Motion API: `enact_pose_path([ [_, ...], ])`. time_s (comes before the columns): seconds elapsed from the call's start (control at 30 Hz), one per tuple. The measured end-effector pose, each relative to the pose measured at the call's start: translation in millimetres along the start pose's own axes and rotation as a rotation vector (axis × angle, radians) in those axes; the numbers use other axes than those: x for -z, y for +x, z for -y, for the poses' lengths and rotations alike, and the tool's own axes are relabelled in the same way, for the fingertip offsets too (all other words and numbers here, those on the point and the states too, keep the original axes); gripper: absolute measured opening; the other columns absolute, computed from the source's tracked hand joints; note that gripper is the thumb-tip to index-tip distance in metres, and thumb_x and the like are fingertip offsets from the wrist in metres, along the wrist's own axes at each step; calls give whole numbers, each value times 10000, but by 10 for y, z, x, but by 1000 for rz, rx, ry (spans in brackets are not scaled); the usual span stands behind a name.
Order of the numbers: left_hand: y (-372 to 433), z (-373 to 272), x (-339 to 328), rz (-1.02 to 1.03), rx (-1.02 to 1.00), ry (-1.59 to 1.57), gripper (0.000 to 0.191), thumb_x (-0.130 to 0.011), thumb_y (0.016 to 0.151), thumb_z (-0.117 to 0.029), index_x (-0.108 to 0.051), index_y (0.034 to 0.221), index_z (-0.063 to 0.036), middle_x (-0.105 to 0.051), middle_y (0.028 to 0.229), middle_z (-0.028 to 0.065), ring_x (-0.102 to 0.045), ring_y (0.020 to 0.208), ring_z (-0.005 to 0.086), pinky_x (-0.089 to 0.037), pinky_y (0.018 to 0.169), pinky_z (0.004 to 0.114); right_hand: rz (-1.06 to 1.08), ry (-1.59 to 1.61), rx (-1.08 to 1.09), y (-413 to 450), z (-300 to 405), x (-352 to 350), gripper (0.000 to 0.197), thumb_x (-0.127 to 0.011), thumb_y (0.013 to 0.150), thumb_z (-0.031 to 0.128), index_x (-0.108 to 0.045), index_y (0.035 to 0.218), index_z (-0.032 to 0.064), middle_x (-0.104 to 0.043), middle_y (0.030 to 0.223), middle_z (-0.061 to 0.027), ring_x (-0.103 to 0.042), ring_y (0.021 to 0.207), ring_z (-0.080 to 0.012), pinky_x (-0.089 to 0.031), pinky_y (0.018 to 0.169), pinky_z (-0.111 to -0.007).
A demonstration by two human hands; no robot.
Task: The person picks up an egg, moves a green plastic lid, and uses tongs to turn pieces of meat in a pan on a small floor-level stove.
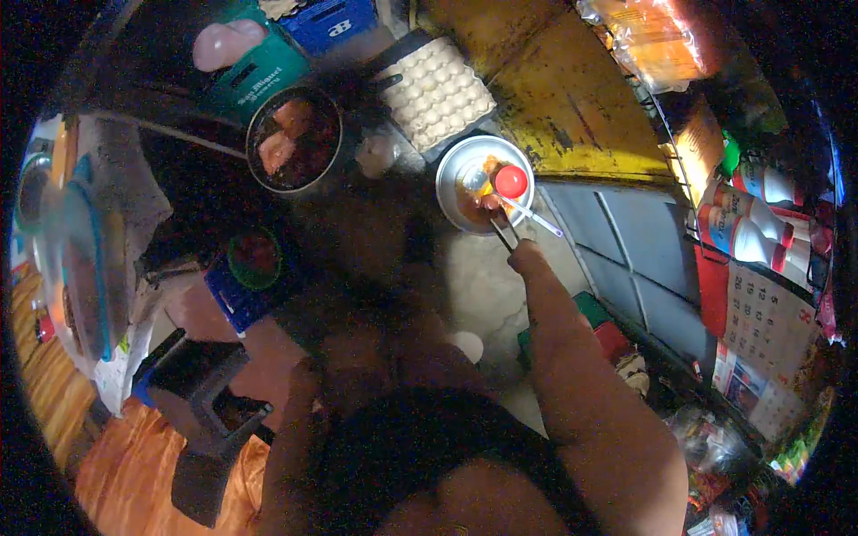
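My right hand [525, 255] grips metal tongs [509, 234], whose tips reach into a round metal basin [450, 213]. Reddish pieces of food [493, 202] sit in an orange sauce there. A red round cup or scoop [511, 181] and a utensil with a pale handle [539, 220] also rest in the basin. To the left, a pan [315, 181] holds dark liquid with two browned pieces of food [277, 151]. Low beside my body, my left hand [312, 385] is in deep shadow, and its fingers are unclear.
An egg tray [436, 90] stands behind the basin, near a yellow worn panel [576, 127]. Green [258, 84] and blue [332, 27] crates lie farther back. A wire rack with bottles [737, 234] and a calendar [764, 342] are at right. A dark plastic chair [201, 375] stands at left.
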State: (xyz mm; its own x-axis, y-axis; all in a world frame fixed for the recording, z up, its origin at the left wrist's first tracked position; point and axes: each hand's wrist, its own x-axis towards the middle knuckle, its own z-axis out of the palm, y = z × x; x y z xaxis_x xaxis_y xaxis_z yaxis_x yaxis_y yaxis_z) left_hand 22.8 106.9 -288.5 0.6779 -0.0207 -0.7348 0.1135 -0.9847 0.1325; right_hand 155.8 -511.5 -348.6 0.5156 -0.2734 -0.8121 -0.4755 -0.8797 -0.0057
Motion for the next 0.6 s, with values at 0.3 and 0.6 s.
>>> enact_pose_path([
  [0.3, 39, -78, -136, 36, 45, -112, 323, -602, 833, -308, -674, 1029, -61, -670, 1002, 203, -633, 936, 398, -517, 839, 457, 202, 695, -195, 29, 69, -51, 233, -675, 783, 216, -636, 866, 2, -654, 780, -187, -664, 653, -328, -539, 562, -456],
  [0.6, -61, -87, -195, 46, 65, -206, 340, -629, 818, -328, -680, 1040, -75, -677, 1011, 191, -639, 943, 381, -524, 837, 454, 622, 1214, -224, 246, -495, -576, 281, -560, 916, 352, -488, 768, 125, -511, 538, -80, -425, 364, -204, -264, 329, -363],
])
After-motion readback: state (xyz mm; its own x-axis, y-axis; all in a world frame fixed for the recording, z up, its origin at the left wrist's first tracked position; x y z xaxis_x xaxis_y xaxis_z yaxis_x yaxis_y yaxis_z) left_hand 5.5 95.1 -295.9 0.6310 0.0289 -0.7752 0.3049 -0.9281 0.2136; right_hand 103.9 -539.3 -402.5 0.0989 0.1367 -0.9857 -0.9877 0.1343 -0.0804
